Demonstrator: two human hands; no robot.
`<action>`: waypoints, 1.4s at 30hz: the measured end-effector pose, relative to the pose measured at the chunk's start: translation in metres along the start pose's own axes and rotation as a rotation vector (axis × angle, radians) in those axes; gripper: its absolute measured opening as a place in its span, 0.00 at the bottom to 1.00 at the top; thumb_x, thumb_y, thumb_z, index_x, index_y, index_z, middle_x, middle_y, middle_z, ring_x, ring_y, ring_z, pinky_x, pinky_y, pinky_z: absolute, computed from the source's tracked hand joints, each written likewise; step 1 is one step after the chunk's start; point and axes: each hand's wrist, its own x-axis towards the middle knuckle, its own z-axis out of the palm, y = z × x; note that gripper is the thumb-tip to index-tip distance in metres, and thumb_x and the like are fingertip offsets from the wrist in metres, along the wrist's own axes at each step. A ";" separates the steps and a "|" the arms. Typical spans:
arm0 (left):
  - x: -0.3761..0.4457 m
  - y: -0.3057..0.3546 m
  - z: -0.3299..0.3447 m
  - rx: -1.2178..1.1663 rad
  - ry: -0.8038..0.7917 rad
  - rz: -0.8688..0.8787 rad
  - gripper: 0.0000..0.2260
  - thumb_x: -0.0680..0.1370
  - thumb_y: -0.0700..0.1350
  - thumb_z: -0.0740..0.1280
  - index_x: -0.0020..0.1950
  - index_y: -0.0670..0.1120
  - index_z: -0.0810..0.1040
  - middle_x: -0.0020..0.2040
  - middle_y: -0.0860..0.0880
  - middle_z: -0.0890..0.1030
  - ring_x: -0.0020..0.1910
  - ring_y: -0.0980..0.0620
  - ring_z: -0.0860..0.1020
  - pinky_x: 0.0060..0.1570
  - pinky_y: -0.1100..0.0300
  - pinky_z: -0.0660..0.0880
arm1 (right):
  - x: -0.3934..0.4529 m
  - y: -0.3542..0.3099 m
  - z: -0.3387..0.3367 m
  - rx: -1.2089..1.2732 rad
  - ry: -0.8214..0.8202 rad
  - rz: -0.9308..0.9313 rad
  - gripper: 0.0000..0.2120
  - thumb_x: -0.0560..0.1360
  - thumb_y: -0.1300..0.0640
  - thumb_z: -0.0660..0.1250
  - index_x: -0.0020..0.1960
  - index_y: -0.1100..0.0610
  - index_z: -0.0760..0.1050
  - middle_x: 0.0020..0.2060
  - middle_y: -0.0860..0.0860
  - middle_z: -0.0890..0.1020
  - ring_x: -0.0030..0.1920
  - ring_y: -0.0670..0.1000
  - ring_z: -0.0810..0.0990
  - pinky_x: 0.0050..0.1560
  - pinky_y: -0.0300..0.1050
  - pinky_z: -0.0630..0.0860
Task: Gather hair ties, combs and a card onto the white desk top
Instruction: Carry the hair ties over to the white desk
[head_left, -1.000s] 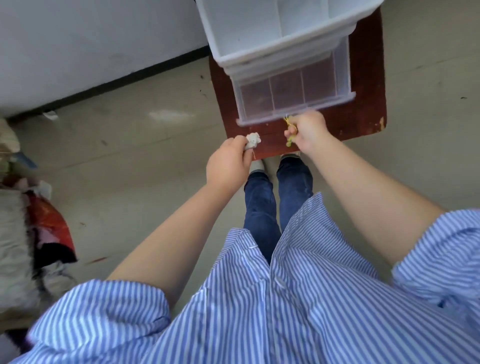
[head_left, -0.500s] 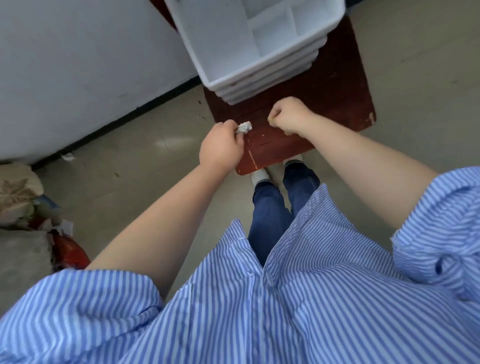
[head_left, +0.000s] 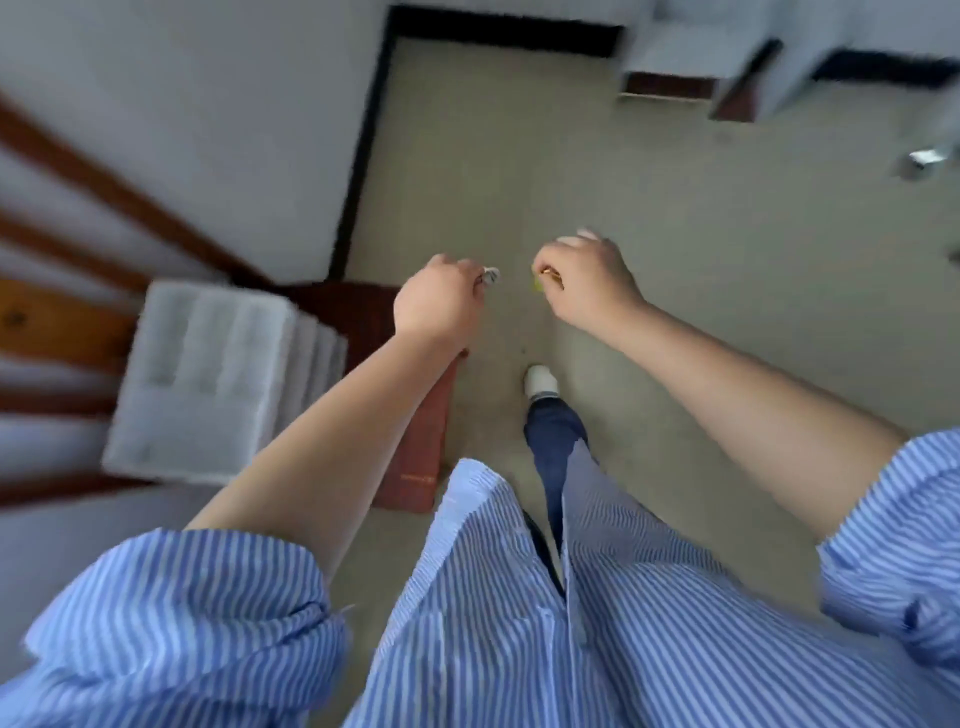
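My left hand (head_left: 439, 301) is closed around a small white-grey hair tie (head_left: 490, 275) whose end pokes out past the fingers. To its right, my right hand (head_left: 584, 280) is closed on a yellow-green hair tie (head_left: 540, 280), of which only a sliver shows at the fingers. Both hands are held out in front of me over the beige floor, a short gap apart. No comb, card or white desk top can be made out in this blurred frame.
A white plastic drawer unit (head_left: 208, 379) stands on a dark red wooden stool (head_left: 423, 441) at my left. Wooden slats (head_left: 78, 166) run along the left wall. Low furniture (head_left: 675, 57) sits far right. Beige floor (head_left: 675, 234) lies ahead; my foot (head_left: 540, 382) steps forward.
The view has swung right, away from the drawer unit, which now lies at my left. Both hands kept their hair ties and now hang over the floor instead of the stool.
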 end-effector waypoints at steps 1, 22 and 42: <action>0.004 0.031 -0.001 0.026 -0.012 0.102 0.12 0.80 0.45 0.59 0.57 0.42 0.77 0.56 0.37 0.77 0.53 0.37 0.77 0.48 0.50 0.75 | -0.021 0.019 -0.016 -0.026 0.055 0.070 0.07 0.73 0.66 0.62 0.46 0.64 0.79 0.46 0.63 0.83 0.52 0.61 0.76 0.50 0.50 0.71; -0.320 0.782 0.200 0.279 -0.209 1.654 0.12 0.81 0.42 0.56 0.61 0.41 0.73 0.60 0.39 0.72 0.58 0.41 0.72 0.50 0.50 0.74 | -0.689 0.352 -0.277 -0.348 0.885 1.332 0.05 0.64 0.75 0.66 0.33 0.69 0.76 0.29 0.66 0.80 0.33 0.63 0.78 0.35 0.52 0.75; -0.522 1.359 0.398 0.154 -0.361 1.814 0.09 0.78 0.39 0.59 0.51 0.38 0.78 0.52 0.38 0.80 0.51 0.41 0.77 0.44 0.55 0.72 | -1.091 0.781 -0.535 -0.283 0.784 1.620 0.09 0.73 0.69 0.59 0.47 0.65 0.78 0.47 0.64 0.80 0.48 0.61 0.78 0.43 0.45 0.72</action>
